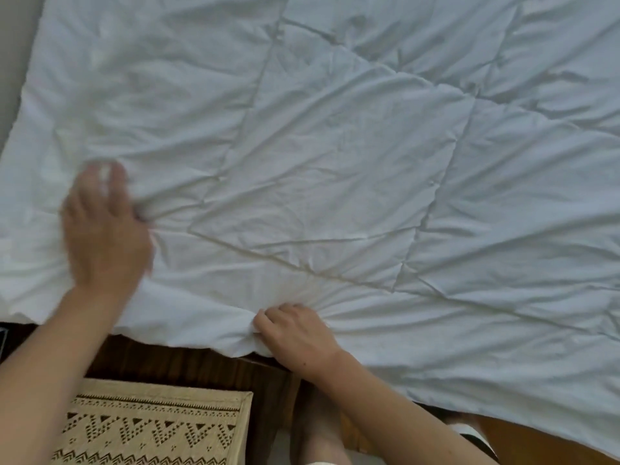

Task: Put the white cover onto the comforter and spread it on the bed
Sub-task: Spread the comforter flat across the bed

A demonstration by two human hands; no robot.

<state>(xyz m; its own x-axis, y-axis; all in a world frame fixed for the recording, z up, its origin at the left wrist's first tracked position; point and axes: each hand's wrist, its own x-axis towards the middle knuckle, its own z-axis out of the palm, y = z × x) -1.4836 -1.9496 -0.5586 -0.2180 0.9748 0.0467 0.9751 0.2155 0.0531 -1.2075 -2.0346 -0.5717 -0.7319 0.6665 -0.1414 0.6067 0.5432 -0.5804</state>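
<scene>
1. Head view: a beige woven rug point(157, 427) with a dark zigzag pattern lies at the lower left of the frame, on a dark wooden floor point(188, 364). The person's leg point(318, 431) shows at the bottom centre.
2. The left hand point(104, 229), blurred, lies flat with fingers spread on the white comforter point(335, 162) at the left of the frame, bunching the cloth beside it.
3. The right hand point(295, 333), lower centre, pinches the comforter's near edge, fingers curled tight around a fold.
4. The wrinkled, quilted comforter fills most of the frame. A grey strip point(13, 45) shows at the upper left.
</scene>
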